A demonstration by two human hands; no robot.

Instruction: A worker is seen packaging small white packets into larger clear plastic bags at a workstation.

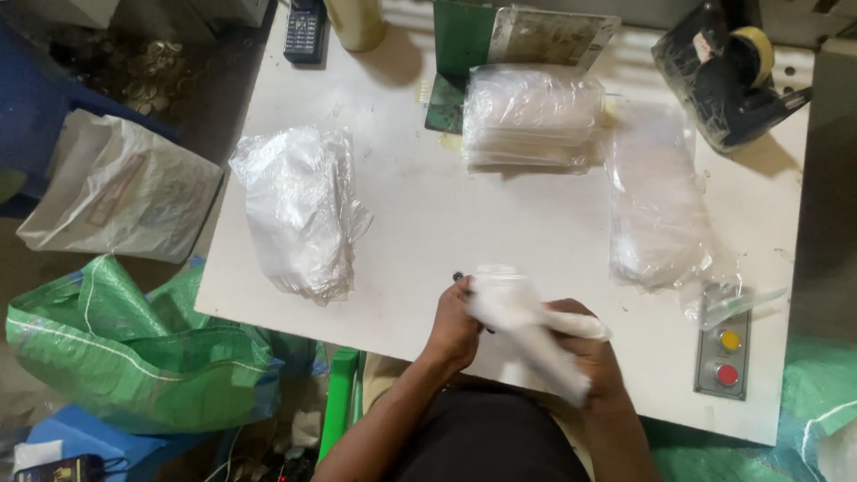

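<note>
Both my hands meet at the near edge of a white table (pixel 428 214). My left hand (pixel 453 328) and my right hand (pixel 589 350) together grip a white, crumpled plastic bag or piece of film (pixel 527 326), which is blurred. A heap of clear plastic bags (pixel 299 210) lies to the left of my hands. A neat stack of clear bags (pixel 531 116) sits at the back middle, and another flat pile of clear bags (pixel 656 201) lies on the right.
A control box with a yellow and a red button (pixel 725 353) sits at the table's right front. A black tape dispenser (pixel 728 67), a phone (pixel 304 31) and a green board (pixel 464 54) stand at the back. Green woven sacks (pixel 134 348) and a white sack (pixel 120 187) lie on the floor left.
</note>
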